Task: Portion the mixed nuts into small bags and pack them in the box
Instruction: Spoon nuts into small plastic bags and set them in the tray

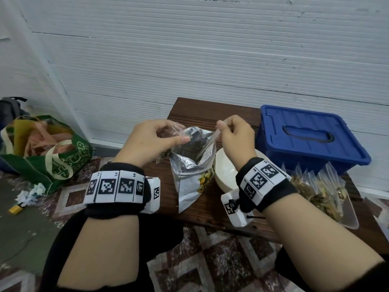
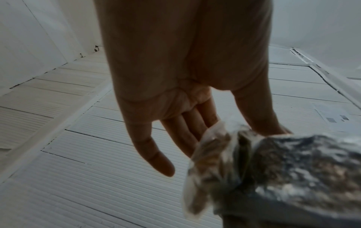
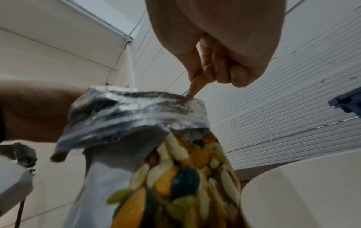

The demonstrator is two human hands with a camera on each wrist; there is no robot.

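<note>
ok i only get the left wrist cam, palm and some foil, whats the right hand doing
observer: the right hand pinches the right rim of the foil nut bag, holding its mouth open.
operator: is the box open yet
observer: no, the blue box sits at the back right with its lid on.
operator: any small bags done
observer: yes, several filled small bags lie just in front of the box.
</note>
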